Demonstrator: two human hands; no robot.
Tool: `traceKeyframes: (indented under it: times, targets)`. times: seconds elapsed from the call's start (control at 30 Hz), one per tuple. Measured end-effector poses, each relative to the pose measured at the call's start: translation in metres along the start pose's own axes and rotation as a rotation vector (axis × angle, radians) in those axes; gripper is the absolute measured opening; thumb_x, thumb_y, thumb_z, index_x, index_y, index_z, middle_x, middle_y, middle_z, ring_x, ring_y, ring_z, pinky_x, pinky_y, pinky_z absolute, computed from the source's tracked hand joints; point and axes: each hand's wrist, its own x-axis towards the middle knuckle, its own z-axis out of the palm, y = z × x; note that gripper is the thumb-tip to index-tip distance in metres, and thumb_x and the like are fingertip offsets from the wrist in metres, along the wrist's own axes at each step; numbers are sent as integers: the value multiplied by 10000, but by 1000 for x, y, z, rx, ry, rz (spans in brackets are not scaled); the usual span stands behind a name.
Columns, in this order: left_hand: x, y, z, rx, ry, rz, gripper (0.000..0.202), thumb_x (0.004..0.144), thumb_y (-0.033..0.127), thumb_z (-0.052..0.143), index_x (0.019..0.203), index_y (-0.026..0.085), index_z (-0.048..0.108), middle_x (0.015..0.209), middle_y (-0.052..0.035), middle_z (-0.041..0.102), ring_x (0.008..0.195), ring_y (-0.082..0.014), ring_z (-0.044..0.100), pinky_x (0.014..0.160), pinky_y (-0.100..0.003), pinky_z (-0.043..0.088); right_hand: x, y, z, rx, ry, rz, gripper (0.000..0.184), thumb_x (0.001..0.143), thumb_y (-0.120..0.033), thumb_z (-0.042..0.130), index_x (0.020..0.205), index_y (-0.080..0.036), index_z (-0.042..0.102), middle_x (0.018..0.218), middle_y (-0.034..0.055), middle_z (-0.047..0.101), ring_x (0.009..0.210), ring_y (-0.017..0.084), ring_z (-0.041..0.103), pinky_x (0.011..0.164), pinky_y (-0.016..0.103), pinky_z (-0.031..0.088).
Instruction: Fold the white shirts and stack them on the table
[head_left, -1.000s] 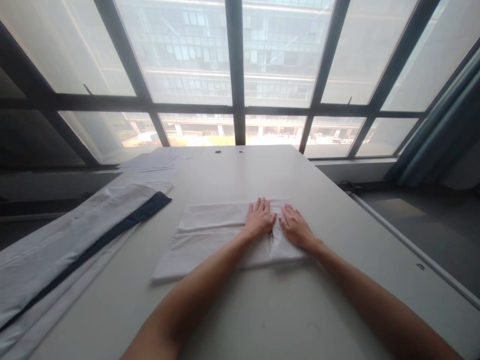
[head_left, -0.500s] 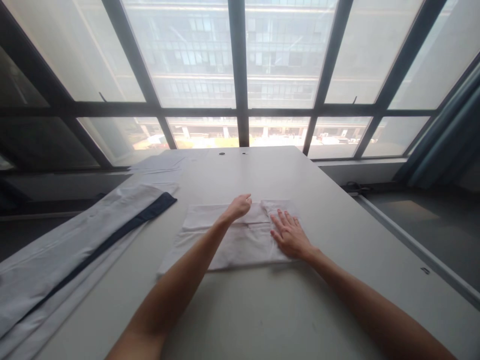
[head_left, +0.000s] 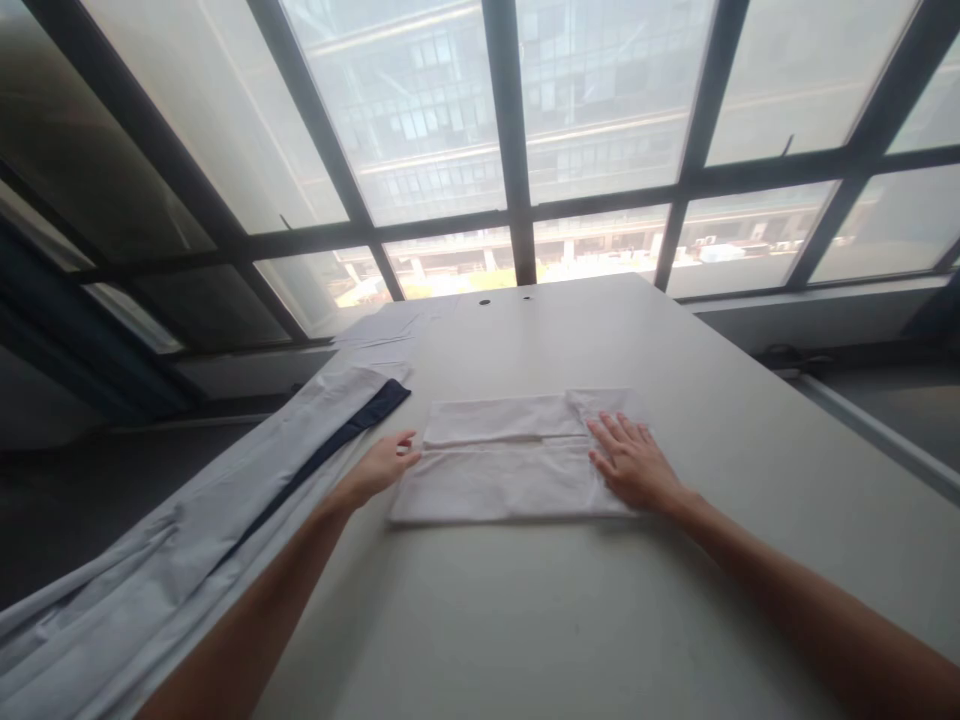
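A white piece of cloth [head_left: 495, 480], folded into a flat rectangle, lies on the white table in front of me. Its right end is turned over into a narrow strip, and a seam or fold line runs across its middle. My right hand [head_left: 634, 462] rests flat on that turned-over end with fingers spread. At the cloth's left edge is my left hand [head_left: 379, 467], its thumb and fingers apart; whether the fingertips touch the fabric I cannot tell.
Along the table's left side lie long pale grey fabrics [head_left: 187, 520] with a dark navy strip [head_left: 330, 452] among them. Thin white sheets [head_left: 375, 335] lie at the far left corner. Large windows [head_left: 431, 110] stand beyond the white table [head_left: 480, 620].
My left hand has moved left from the cloth's upper middle to its left edge, and its fingers have opened. The right hand stays on the turned-over end. My view has swung left and tilted.
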Motion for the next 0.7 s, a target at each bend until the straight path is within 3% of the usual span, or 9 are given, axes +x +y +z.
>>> traceKeyframes:
  times: [0.07, 0.17, 0.23, 0.33, 0.43, 0.57, 0.7]
  targets:
    - [-9, 2, -7, -219, -87, -108, 764, 635, 411, 834, 1309, 129, 609, 1285, -164, 647, 1018, -269, 673, 805, -318, 549, -1, 1, 1, -6, 7, 1, 617, 1018, -494, 295, 1585, -251, 305, 1661, 59, 240, 1525, 328, 182, 1204, 563, 190]
    - [-9, 9, -13, -399, -202, -206, 776, 554, 414, 906, 1227, 123, 650, 1215, -162, 676, 1011, -243, 659, 783, -281, 523, -1, 1, 2, -12, 8, 3, 613, 1017, -499, 295, 1583, -262, 310, 1657, 51, 253, 1524, 322, 192, 1202, 560, 204]
    - [-3, 10, -14, -393, -262, -238, 729, 545, 495, 903, 1132, 118, 693, 1074, -129, 716, 912, -217, 658, 720, -263, 494, -1, 1, 1, -15, 7, 5, 611, 1018, -499, 293, 1581, -263, 313, 1655, 48, 260, 1522, 318, 201, 1203, 555, 208]
    - [6, 9, -11, -323, -264, -234, 705, 554, 620, 857, 1028, 116, 728, 894, -83, 722, 782, -199, 636, 621, -250, 440, -1, 0, 1, -15, 6, 5, 609, 1018, -498, 295, 1577, -258, 325, 1653, 50, 265, 1520, 319, 208, 1203, 553, 211]
    - [11, 14, -4, -359, -239, -184, 664, 582, 622, 845, 1018, 133, 736, 913, -85, 738, 842, -238, 661, 648, -270, 471, 0, 1, 1, -6, 4, 2, 606, 1017, -494, 305, 1574, -258, 331, 1653, 54, 265, 1519, 320, 207, 1201, 558, 209]
    - [10, 40, -2, -576, -276, -79, 600, 619, 497, 867, 1068, 124, 727, 1002, -121, 756, 922, -281, 695, 761, -331, 539, 1, 1, 2, 22, 5, 3, 607, 1011, -491, 322, 1572, -261, 339, 1652, 54, 269, 1519, 327, 204, 1201, 558, 199]
    - [8, 87, -9, -629, -203, -15, 542, 647, 369, 846, 1108, 111, 722, 984, -132, 764, 877, -280, 715, 742, -339, 565, 2, 1, 4, 42, 9, 3, 613, 1006, -494, 330, 1573, -260, 340, 1655, 59, 260, 1518, 336, 199, 1201, 567, 185]
